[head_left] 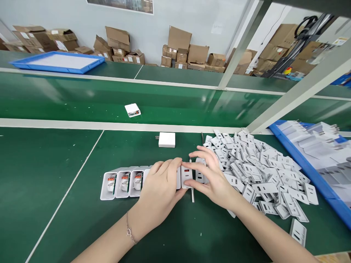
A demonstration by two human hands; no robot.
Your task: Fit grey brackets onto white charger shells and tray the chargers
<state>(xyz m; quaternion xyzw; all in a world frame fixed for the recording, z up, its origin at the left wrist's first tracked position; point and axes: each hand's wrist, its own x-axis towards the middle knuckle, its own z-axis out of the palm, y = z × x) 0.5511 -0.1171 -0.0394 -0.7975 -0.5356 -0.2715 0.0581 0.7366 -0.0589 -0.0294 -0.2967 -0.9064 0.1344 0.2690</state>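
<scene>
A row of white charger housings lies across the green bench. At its left end the open housings (107, 187) show circuit boards with orange-red ports inside. My left hand (160, 188) is closed over the right part of the row and hides several of the housings. At the right end, a charger (187, 174) has a slotted faceplate on its front. My right hand (212, 179) pinches this faceplated end between thumb and fingers. Just right of it lies a loose faceplate (199, 175), partly behind my fingers. A thin metal tool (192, 195) sticks out below my right hand.
Many loose faceplates (255, 168) are heaped to the right. Beyond them stands a blue-rimmed tray (309, 166) of white housings. One white charger (166, 140) lies behind the row; another housing (133, 110) is on the strip behind. A metal post (290, 98) slants at right.
</scene>
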